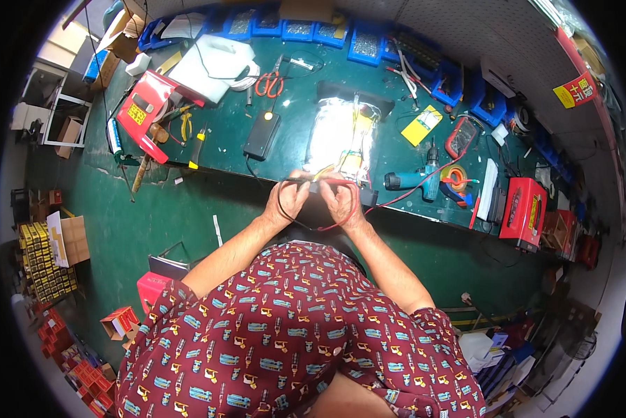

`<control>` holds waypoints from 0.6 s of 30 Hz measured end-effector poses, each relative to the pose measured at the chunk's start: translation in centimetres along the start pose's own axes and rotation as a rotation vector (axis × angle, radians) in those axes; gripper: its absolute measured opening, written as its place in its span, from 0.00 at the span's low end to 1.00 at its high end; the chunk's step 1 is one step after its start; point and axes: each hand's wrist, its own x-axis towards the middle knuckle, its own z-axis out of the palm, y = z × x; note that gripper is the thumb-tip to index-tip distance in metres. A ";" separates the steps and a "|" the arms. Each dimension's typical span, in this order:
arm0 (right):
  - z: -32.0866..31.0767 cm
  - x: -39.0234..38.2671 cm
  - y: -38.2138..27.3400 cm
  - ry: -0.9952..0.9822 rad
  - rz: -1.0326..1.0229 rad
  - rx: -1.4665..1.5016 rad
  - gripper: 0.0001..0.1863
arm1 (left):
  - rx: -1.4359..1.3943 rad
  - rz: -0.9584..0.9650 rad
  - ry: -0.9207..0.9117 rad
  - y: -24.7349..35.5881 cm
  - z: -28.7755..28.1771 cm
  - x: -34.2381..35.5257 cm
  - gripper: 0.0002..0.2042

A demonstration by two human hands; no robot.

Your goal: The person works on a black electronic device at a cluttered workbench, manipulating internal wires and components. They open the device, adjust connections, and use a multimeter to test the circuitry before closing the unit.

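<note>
At the bench's front edge, my left hand and my right hand are close together, fingers pinched on wires. A black wire curves round the left hand, and a red wire runs by the right; they meet in a loop below. Just beyond my fingertips lies a shiny silver-white pack, washed out by glare, with yellow wires at its near end. The exact spot where my fingers grip is too small to make out.
On the green bench lie a black power adapter, orange-handled scissors, a white jug, a teal cordless drill, a red multimeter and a red-cased device. Blue parts bins line the back.
</note>
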 end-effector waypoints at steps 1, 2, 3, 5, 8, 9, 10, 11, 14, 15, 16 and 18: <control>0.0 0.0 0.1 -0.001 0.000 0.005 0.10 | -0.010 -0.016 0.001 -0.3 0.1 0.0 0.09; 0.1 0.0 0.2 -0.002 0.000 0.010 0.10 | -0.020 -0.032 0.001 -0.7 0.4 -0.1 0.09; 0.0 0.0 0.1 0.000 0.000 0.014 0.10 | -0.031 -0.045 0.000 -0.9 0.5 0.0 0.09; -0.2 0.1 -0.2 0.007 -0.029 0.000 0.10 | -0.002 -0.001 0.015 -1.3 0.6 0.0 0.09; -0.3 0.0 -0.4 0.005 -0.024 -0.022 0.10 | -0.003 0.019 0.020 -1.3 0.7 -0.1 0.09; -0.2 0.0 -0.4 0.009 -0.032 -0.021 0.10 | 0.004 0.031 0.019 -1.2 0.5 0.0 0.09; -0.2 0.0 -0.4 0.014 -0.040 -0.020 0.10 | 0.012 0.042 0.019 -1.0 0.4 0.0 0.09; -0.1 0.0 -0.2 0.013 -0.089 -0.052 0.10 | 0.002 0.028 0.014 -0.9 0.4 0.0 0.09; 0.0 0.0 -0.2 0.011 -0.144 -0.092 0.10 | -0.010 0.027 0.012 -0.7 0.3 -0.1 0.09; 0.0 0.1 -0.6 0.009 -0.102 -0.065 0.10 | 0.000 0.054 0.021 -0.7 0.3 0.0 0.09; 0.0 0.1 -0.8 0.007 -0.060 -0.037 0.10 | 0.010 0.080 0.030 -0.8 0.3 0.0 0.09; 0.3 0.1 -0.1 -0.003 -0.120 -0.124 0.10 | -0.008 0.050 0.019 -0.7 0.3 0.0 0.09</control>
